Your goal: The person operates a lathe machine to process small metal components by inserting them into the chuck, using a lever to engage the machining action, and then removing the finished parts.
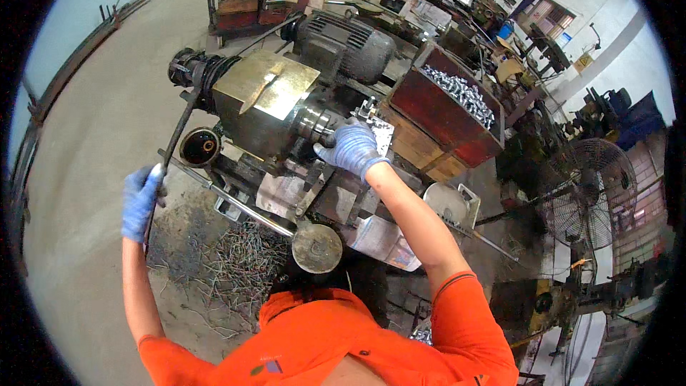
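Observation:
My left hand (141, 204), in a blue knit glove, is closed round a long black lever (182, 121) at the left side of a small lathe. The lever slants up toward the dark pulley end (194, 78) of the machine. My right hand (351, 146), gloved alike, reaches to the shiny round chuck (312, 123) on the right of the brass-coloured headstock cover (268, 82). Its fingers are curled beside the chuck's face, and whatever they hold is hidden behind the glove. Next to this hand lies a bright metal plate (382, 134).
A dark red bin (446, 129) full of small metal parts stands on a wooden block right of the lathe. Behind the headstock sits a ribbed motor (346, 46). Metal shavings (239, 264) cover the floor at front left. A large fan (589, 193) is at far right.

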Action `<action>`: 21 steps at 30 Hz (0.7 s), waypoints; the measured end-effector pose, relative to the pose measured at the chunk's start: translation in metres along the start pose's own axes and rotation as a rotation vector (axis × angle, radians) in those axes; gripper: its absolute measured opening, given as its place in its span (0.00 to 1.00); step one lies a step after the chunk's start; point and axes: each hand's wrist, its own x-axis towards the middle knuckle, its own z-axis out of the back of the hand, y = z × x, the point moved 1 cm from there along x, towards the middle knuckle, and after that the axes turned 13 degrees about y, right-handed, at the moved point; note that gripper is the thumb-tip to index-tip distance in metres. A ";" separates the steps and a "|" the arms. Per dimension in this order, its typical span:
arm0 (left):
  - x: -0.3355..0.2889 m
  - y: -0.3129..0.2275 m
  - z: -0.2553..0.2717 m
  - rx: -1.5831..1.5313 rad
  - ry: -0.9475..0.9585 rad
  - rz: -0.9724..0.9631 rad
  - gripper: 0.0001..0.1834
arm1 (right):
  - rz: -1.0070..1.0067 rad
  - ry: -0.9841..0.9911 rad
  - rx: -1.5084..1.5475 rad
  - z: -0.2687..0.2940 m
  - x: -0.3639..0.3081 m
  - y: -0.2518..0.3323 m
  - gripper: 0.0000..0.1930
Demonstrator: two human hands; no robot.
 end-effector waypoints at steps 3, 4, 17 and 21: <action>-0.011 0.048 0.047 0.010 -0.052 0.023 0.20 | 0.015 0.024 0.103 -0.010 0.018 -0.008 0.29; -0.015 0.051 0.050 0.006 -0.062 0.051 0.20 | 0.000 0.019 0.158 -0.011 0.019 -0.010 0.28; -0.081 0.051 0.052 0.966 -0.101 0.327 0.18 | 0.046 0.017 0.184 0.012 0.033 0.003 0.28; -0.104 0.091 0.037 1.031 -0.119 0.305 0.18 | 0.065 -0.138 0.064 -0.006 0.040 -0.003 0.26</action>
